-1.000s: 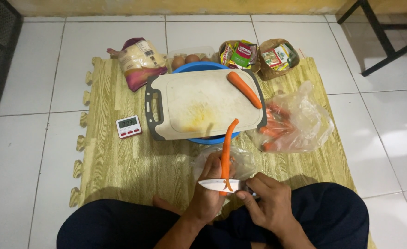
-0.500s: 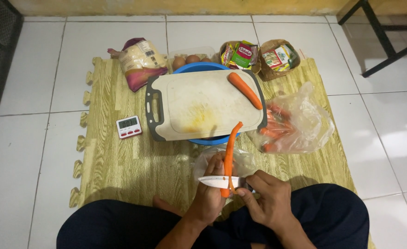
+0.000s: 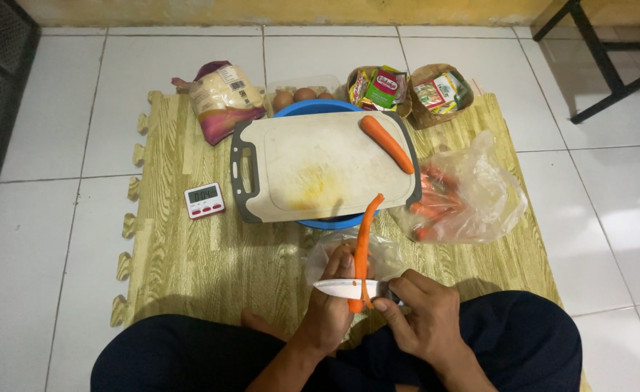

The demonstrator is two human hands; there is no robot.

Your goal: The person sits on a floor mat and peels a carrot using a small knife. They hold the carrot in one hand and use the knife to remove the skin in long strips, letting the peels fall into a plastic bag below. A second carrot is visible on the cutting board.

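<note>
Fingers of left hand point(image 3: 332, 313) wrap a carrot point(image 3: 362, 247), upright above the lap. Right hand point(image 3: 423, 319) fingers grip a white knife point(image 3: 345, 289), blade against the carrot. Cutting board point(image 3: 313, 170) beyond holds another carrot point(image 3: 387, 144).

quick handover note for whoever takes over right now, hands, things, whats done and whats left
Left hand grips a carrot, tip pointing away.
Right hand holds a white knife, blade across the carrot's lower part.
Done: one carrot lies on the cutting board over the blue basin.
Left: more carrots in the clear bag on the right; whether the held carrot is partly peeled, cannot tell.
</note>
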